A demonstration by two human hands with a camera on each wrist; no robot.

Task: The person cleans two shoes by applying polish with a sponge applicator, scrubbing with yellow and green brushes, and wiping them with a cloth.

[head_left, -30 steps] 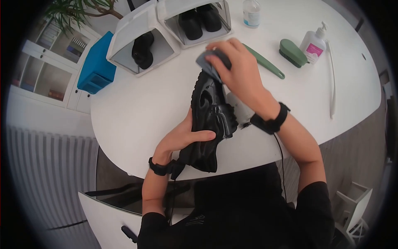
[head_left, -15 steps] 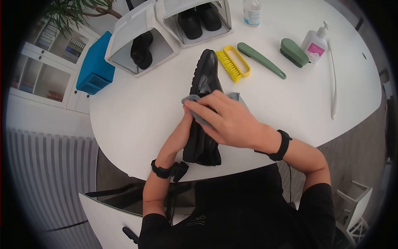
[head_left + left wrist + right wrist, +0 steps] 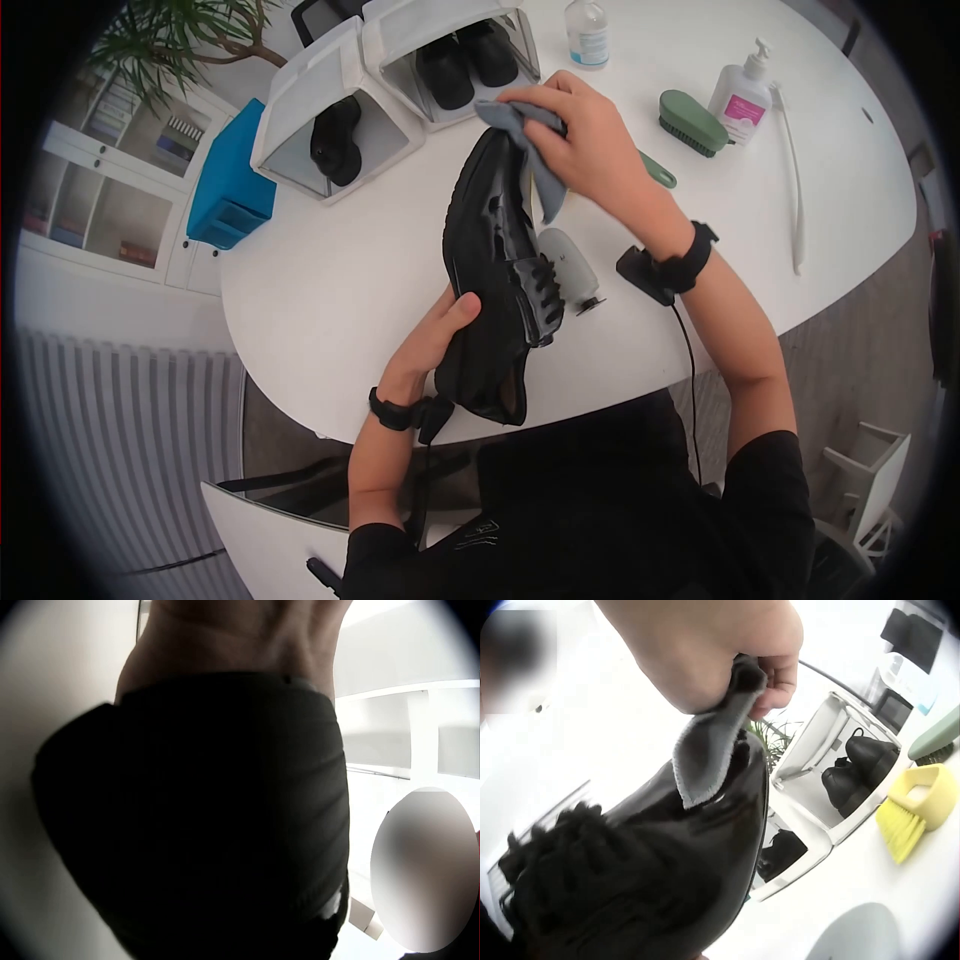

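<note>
A glossy black lace-up shoe (image 3: pixel 478 235) is held over the table's near side, toe away from the body. My left hand (image 3: pixel 432 332) grips it near the heel, thumb along the side and the other fingers hidden behind it. In the left wrist view a large dark form fills the middle. At the toe, my right hand (image 3: pixel 592 140) pinches a grey cloth (image 3: pixel 547 178), one end of which hangs down beside the shoe. The right wrist view shows the cloth (image 3: pixel 705 754) lying against the shiny toe (image 3: pixel 727 817), close to the laces (image 3: pixel 562 847).
A grey rounded container (image 3: pixel 570 262) lies right of the shoe. Beyond are a yellow brush (image 3: pixel 915 810), a green brush (image 3: pixel 693 122), a pump bottle (image 3: pixel 742 100), a clear bottle (image 3: pixel 587 38) and a long white stick (image 3: pixel 792 190). Two shoe boxes (image 3: pixel 405 135) and a blue box (image 3: pixel 232 175) stand behind.
The right hand with the cloth has gone from the toe to the shoe's middle near the left hand, then back to the toe. The left hand keeps hold of the shoe, now turned slightly.
</note>
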